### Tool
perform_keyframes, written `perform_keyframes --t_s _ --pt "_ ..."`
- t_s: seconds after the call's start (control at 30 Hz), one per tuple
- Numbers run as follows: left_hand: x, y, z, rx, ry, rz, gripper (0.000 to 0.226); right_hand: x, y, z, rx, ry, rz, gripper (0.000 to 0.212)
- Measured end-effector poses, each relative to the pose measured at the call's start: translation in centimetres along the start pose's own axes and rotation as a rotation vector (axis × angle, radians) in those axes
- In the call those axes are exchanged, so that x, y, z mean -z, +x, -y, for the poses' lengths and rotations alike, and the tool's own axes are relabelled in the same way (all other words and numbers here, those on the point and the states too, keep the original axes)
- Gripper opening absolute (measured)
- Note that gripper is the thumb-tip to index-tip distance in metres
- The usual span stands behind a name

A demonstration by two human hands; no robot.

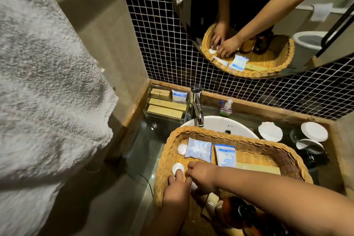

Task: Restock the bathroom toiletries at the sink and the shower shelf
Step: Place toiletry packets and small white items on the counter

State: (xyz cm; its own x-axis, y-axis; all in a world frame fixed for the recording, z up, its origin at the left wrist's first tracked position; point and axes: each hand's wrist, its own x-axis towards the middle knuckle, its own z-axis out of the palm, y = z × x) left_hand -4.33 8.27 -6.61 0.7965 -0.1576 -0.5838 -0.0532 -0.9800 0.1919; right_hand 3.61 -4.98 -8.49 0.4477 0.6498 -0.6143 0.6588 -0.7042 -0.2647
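Both hands work in the wicker basket (pixel 258 156), parked over the sink (pixel 237 128) so stock stays within reach. The left hand (pixel 177 188) fingers a round white soap (pixel 177 168); the right hand (pixel 201 175) pinches closed beside it, on what I cannot tell. The organizer tray (pixel 164 109) waits far left on the table (pixel 138 151).

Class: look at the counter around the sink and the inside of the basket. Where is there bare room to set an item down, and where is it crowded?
Free: the basket floor right of the sachets, and the counter strip between basket and wall, in front of the clear organizer. Crowded: the basket's left end, where both hands, left and right, work among round soaps, and the right counter with cups.
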Motion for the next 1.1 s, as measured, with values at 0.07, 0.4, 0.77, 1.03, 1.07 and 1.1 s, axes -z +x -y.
perform_keyframes --t_s 0.07,0.4,0.77,1.03,1.07,1.1 --pt "-0.2 -0.2 0.0 0.012 0.026 -0.004 0.040 0.2 -0.2 -0.7 -0.020 0.012 -0.006 0.046" --pt "-0.2 0.0 -0.7 0.069 0.033 0.006 0.048 0.0 -0.9 -2.9 -0.137 0.033 0.106 0.057" --pt "-0.8 0.6 -1.4 0.076 0.020 -0.037 0.042 -0.5 -2.6 -4.1 -0.124 0.184 0.014 0.040" --pt "-0.9 0.4 -1.6 0.035 0.049 0.020 0.059 1.2 -4.1 -5.3 -0.179 0.405 -0.153 0.042" --pt "-1.0 0.5 -1.6 0.031 0.054 0.023 0.059 1.4 -4.4 -5.4 -0.206 0.459 -0.174 0.043" --pt "-1.0 0.5 -1.6 0.021 0.060 0.023 0.057 1.6 -4.7 -5.5 -0.232 0.509 -0.193 0.043"
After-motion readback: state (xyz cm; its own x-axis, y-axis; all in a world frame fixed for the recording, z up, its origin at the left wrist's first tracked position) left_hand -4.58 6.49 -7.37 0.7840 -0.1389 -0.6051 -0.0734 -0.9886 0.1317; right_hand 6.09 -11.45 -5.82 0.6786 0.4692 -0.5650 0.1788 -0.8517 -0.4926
